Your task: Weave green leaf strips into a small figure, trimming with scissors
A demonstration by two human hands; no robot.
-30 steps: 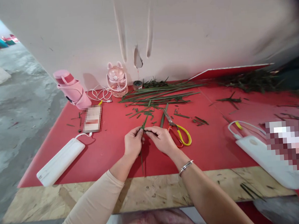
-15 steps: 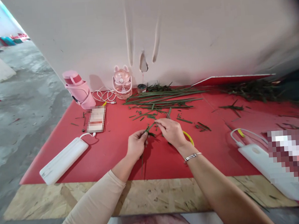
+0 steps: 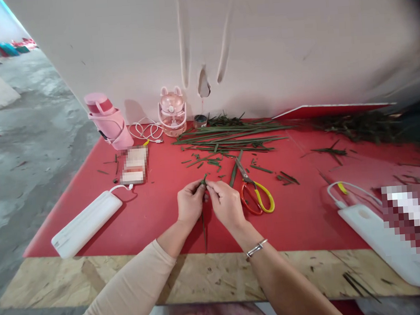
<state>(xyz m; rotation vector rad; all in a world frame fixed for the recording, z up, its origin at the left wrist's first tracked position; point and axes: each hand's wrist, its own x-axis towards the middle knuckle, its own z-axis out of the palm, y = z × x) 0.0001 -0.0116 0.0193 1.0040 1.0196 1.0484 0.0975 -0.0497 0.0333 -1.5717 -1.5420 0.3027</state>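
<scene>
My left hand [image 3: 190, 204] and my right hand [image 3: 226, 204] meet over the red mat [image 3: 155, 204], both pinched on a thin green leaf strip [image 3: 204, 227]. The strip's folded top sits between my fingertips and its long tail hangs down toward me. Scissors [image 3: 253, 190] with one orange and one yellow handle lie just right of my right hand. A pile of long green leaf strips [image 3: 230, 137] lies farther back, with short cut pieces scattered in front of it.
A white power bank [image 3: 87, 223] lies at left, another white power bank [image 3: 384, 236] at right. Two pink bottles [image 3: 108, 121] [image 3: 173, 112], a coiled white cable [image 3: 145, 132] and a small tin [image 3: 201, 121] stand by the back wall. More leaves [image 3: 355, 123] lie at right.
My right hand came back from the cut pieces to my left hand and pinched the strip again. The scissors, hidden under it half a second ago, are in sight.
</scene>
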